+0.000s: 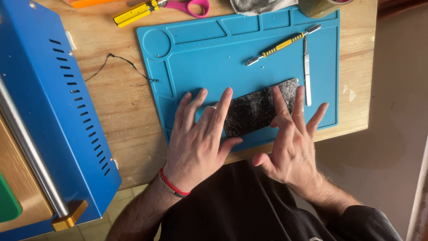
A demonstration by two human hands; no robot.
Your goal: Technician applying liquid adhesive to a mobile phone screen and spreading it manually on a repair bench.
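A dark, cracked flat panel (256, 109), like a phone screen, lies tilted on a blue work mat (209, 58). My left hand (198, 140) rests flat on the panel's left end with fingers spread. At the right end, my right hand (292, 138) presses its fingertips on the panel, fingers apart. Neither hand grips anything.
A yellow-handled pry tool (278, 46) and a metal scalpel (306, 71) lie on the mat's right side. A blue metal machine (53, 111) fills the left. Yellow screwdriver (133, 13), pink scissors (191, 6), grey cloth (258, 5) and a thin black wire (125, 67) lie on the wooden table (129, 116).
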